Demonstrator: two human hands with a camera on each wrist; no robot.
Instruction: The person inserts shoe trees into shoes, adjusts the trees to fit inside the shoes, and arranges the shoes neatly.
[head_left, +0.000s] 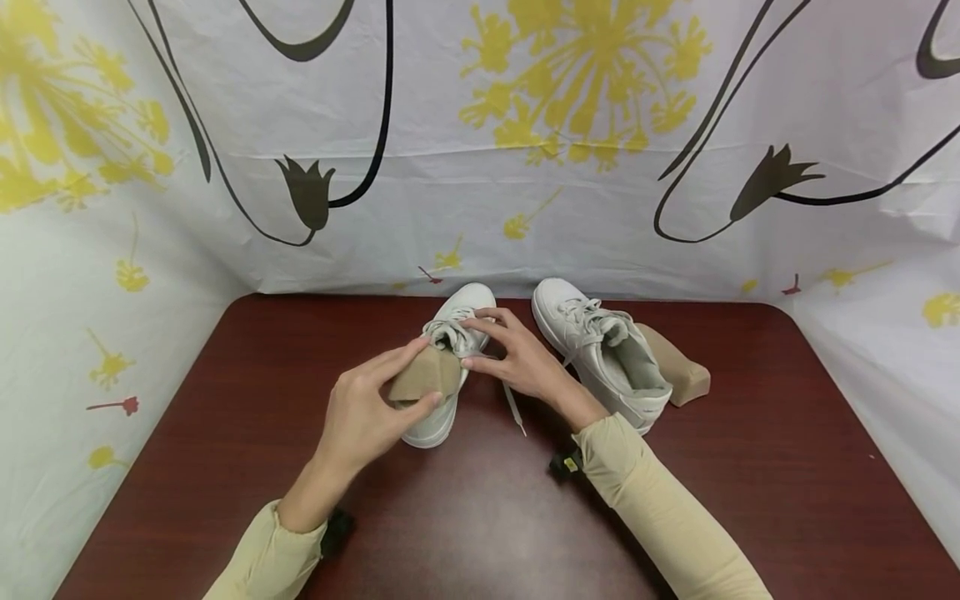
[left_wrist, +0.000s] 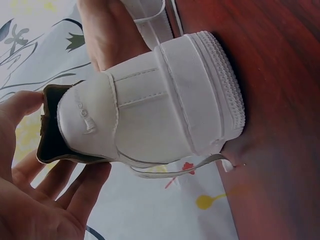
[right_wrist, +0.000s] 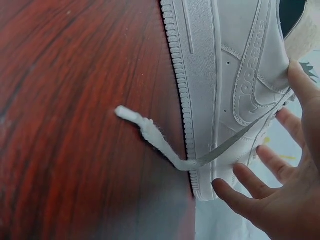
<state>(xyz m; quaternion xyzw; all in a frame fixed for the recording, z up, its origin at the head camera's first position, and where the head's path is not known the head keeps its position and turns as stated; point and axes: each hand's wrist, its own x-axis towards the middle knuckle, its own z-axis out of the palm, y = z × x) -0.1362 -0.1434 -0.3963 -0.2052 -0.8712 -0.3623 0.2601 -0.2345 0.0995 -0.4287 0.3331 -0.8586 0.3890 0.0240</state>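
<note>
A white lace-up sneaker (head_left: 429, 427) stands on the table, its heel nearest me. Between thumb and fingers, my left hand (head_left: 367, 408) holds a brown cardboard shoe insert (head_left: 424, 377) at the shoe's opening. In the left wrist view, the insert (left_wrist: 50, 145) shows a dark hollow and its edge sits around the top of the heel (left_wrist: 90, 122). My right hand (head_left: 525, 354) grips the sneaker's right side near the collar and laces. The right wrist view shows a loose lace (right_wrist: 160, 142) hanging down to the table; the inside of the shoe is mostly hidden.
A second white sneaker (head_left: 637, 404) stands to the right, with another brown insert (head_left: 678, 367) lying against its far side. The dark red table (head_left: 285, 400) meets a patterned cloth (head_left: 465, 208) at the back and sides.
</note>
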